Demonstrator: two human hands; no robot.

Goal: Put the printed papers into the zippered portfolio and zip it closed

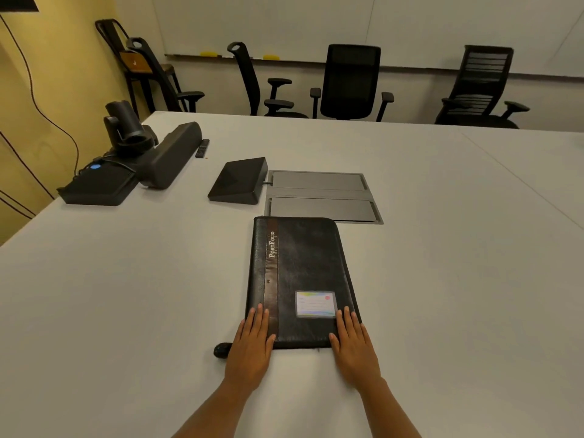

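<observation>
A black wedge console [237, 181] & grey metal hatch [319, 197] are lying just beyond the black leather zippered portfolio [308, 267]; a small black object [222, 349] is beside the left hand [251, 347]. The portfolio, closed on the white table [126, 295] w/ contents hidden, is being pressed at its near corners by the left hand & right hand [354, 347], fingers flat, nothing grasped.

Large white table [126, 295]. Grey metal twin-lid cable hatch [319, 197] set flush in tabletop, lids closed. Black wedge-shaped console [237, 181] just beside hatch, left. Far left corner: black conference camera [124, 124], long black speaker bar [170, 153], flat black box with blue light [98, 184], slim black remote [202, 148]. Black office chairs behind table, one mesh-backed [350, 80], one slat-backed [480, 86]. White wall board [284, 23], yellow erasers [208, 54] on ledge. Yellow side wall [47, 74], dark cables.
</observation>
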